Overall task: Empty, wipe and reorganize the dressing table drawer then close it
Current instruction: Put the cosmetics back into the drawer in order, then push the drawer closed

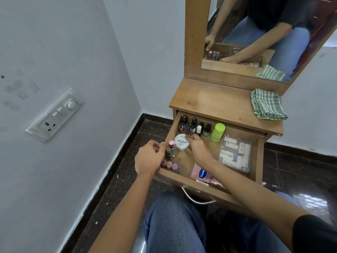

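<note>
White tub (180, 142), gripped by right hand (198, 150)

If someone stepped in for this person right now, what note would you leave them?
Left hand: curled at the drawer's left wall by the small bottles; grip unclear.
Right hand: grips the white nail polish tub inside the open drawer.
Cloth lies folded on the tabletop.
Back-row bottles, clear box and pouch sit in the drawer, apparently already arranged.
Left: settle the tub, close the drawer.

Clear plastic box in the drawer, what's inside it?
The clear plastic box holds small pale tubes lying side by side. Anything beneath that layer is covered; labels are unreadable.
</note>
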Motion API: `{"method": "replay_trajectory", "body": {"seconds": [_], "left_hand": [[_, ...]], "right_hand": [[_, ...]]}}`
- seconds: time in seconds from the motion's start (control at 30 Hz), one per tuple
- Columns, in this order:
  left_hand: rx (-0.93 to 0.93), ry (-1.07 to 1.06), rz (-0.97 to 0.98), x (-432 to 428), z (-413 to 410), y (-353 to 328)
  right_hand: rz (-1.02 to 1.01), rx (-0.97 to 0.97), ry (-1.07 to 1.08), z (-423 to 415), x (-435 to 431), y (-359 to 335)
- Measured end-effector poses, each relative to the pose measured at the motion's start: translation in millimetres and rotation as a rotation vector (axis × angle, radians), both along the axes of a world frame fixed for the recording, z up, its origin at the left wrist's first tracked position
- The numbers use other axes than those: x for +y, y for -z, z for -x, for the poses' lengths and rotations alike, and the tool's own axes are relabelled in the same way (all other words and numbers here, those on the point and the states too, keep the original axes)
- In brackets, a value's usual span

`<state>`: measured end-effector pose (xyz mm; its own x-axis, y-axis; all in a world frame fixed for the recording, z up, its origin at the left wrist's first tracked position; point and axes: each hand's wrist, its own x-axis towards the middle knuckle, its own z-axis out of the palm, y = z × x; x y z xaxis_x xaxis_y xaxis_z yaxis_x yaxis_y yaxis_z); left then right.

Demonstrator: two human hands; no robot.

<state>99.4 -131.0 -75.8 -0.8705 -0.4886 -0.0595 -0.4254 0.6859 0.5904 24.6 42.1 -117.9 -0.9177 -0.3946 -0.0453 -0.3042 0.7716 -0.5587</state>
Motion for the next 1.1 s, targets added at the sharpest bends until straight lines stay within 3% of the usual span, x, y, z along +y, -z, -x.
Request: {"method": "replay_trajectory", "body": {"seconds": [0.27,0.53,0.77,0.9,1.1], "left_hand": [[-0.023,-0.005,-0.011,0,1,0],[-0.022,0.034,-0.016,0,-1,-6],[0.179,0.110,0.009,-3,-6,-5],[0.250,0.197,0.190,6,-14,-9],[0.325,0.339,0.176,32,-47,-6]], "right_hand": [[-0.017,-0.024,-0.017,-9,8,-17],[0.047,0.044,0.122,-57,58,-52],[-0.007,0.005,0.037,-116,108,-71],[-0.052,0.047,-0.023,-141,124,-60],[-0.094,0.183,-0.017,-156,136,-41]]}}
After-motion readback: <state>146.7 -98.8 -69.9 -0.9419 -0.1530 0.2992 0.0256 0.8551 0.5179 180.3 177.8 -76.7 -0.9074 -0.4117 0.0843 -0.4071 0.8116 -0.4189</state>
